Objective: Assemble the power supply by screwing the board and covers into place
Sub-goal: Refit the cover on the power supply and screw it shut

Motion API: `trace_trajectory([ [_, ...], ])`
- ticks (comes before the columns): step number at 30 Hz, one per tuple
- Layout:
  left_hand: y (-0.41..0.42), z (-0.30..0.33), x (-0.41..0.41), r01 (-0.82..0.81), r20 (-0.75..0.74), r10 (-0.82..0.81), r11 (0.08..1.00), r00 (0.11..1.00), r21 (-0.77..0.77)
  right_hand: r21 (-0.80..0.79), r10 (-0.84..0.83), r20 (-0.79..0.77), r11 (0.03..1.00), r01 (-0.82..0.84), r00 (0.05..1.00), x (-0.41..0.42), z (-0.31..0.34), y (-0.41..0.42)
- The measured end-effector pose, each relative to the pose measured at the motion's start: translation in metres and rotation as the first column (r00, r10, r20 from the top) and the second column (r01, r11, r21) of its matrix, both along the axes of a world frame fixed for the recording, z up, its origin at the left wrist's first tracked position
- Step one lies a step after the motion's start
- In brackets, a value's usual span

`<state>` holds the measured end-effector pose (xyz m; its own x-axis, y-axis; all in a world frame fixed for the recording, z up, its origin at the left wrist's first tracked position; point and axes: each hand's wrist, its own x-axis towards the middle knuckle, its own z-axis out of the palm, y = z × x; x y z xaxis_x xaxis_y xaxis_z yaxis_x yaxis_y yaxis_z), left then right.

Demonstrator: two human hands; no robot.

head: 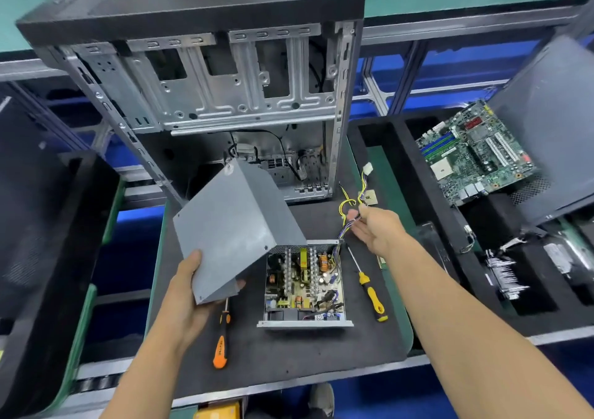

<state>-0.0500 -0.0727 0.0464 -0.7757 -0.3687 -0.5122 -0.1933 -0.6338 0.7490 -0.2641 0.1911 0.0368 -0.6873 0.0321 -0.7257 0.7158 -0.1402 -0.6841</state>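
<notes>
On the dark mat (257, 364) in front of the open computer case (205, 97), the power supply base (303, 285) lies flat with its circuit board facing up, its long axis running from me toward the case. My left hand (189, 293) grips the grey cover (234, 226) by its near lower corner, thumb on the outer face and fingers curled underneath, holding it tilted just left of the base, with its far edge pointing up toward the case. My right hand (376, 229) hovers beyond the base's far right corner, its fingers pinching the yellow and purple wire bundle (348, 208) that rises from that corner. An orange-handled screwdriver (221, 338) lies left of the base, a yellow-handled screwdriver (369, 287) just right of it, both pointing away from me. A green motherboard (475, 152) sits well off to the base's right.
</notes>
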Motion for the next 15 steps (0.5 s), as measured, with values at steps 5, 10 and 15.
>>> trace_trajectory([
  [5,-0.004,-0.006,0.004,0.07,0.042,-0.068,0.997,0.997,-0.042,-0.129,0.123,-0.06,0.983,-0.13,0.991,-0.011,-0.009,-0.007],
  [10,0.002,-0.009,0.001,0.151,0.121,-0.14,0.985,0.983,-0.084,-0.035,0.165,-0.136,0.985,-0.171,0.977,-0.018,-0.015,-0.017],
  [15,0.006,-0.012,-0.002,0.184,0.17,-0.167,0.979,0.971,-0.09,0.447,0.349,-0.213,0.865,-0.226,0.913,-0.024,-0.029,-0.022],
])
